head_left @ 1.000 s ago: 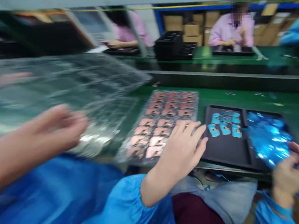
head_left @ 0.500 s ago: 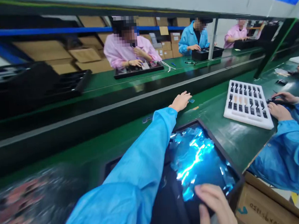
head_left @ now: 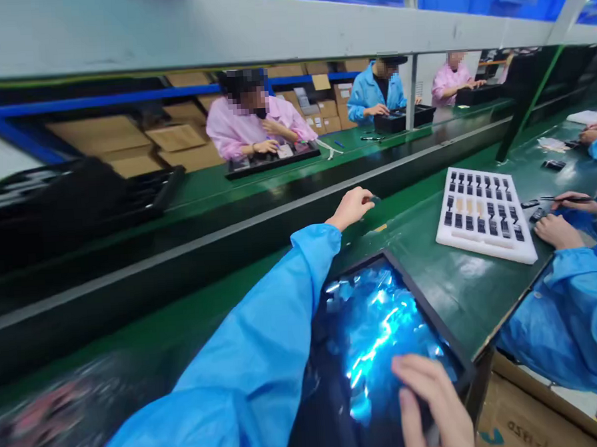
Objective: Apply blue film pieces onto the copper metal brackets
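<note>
A: What's in the fingers?
B: A small blue piece (head_left: 376, 199), out beyond the black tray (head_left: 426, 310). The left hand (head_left: 348, 207) seems to pinch it at an edge, thumb and fingers drawn close; details are tiny.
A: How would it handle?
B: Light, thin, more bendy than stiff, I'd guess, and easily creased. I'd take 1 edge between 2 fingertips.
A: And the pile?
B: Shiny blue pieces (head_left: 383, 312) in the tray: probably slippery, so lift 1 by its corner. The right hand (head_left: 435, 403) is over the near side, index finger and thumb a little apart; whether it holds anything, I can't tell.
A: Farther out?
B: Rightward on the green bench (head_left: 473, 301), a white tray (head_left: 517, 249) of black parts, a co-worker's hand (head_left: 559, 231) beside it.
</note>
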Demonstrator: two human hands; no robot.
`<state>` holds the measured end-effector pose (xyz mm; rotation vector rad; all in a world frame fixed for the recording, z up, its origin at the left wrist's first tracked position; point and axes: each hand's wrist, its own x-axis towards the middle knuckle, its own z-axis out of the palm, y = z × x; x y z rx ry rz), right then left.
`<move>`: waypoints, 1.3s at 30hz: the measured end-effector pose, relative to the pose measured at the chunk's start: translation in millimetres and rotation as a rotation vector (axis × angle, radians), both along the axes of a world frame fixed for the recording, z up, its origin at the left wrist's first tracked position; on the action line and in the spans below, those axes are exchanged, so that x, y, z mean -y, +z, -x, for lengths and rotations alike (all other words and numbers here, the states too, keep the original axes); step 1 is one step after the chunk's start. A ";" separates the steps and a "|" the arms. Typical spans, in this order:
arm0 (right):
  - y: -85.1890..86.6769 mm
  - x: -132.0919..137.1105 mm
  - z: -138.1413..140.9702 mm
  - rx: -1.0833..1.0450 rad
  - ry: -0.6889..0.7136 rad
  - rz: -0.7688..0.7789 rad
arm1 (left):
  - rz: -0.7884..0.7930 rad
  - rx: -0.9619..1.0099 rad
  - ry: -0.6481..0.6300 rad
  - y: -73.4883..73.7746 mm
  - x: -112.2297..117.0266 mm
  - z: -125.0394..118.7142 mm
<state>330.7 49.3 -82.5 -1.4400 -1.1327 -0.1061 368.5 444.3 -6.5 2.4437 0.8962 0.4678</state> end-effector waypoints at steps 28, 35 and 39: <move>77.9 34.2 109.0 -0.035 0.735 0.083 | 0.471 0.790 0.598 26.7 427.2 317.1; 69.1 26.5 116.7 -0.015 0.652 -0.013 | 0.526 0.814 0.531 14.0 440.1 323.6; 66.0 23.1 118.3 -0.064 0.685 0.066 | 0.562 0.890 0.541 10.8 445.3 321.6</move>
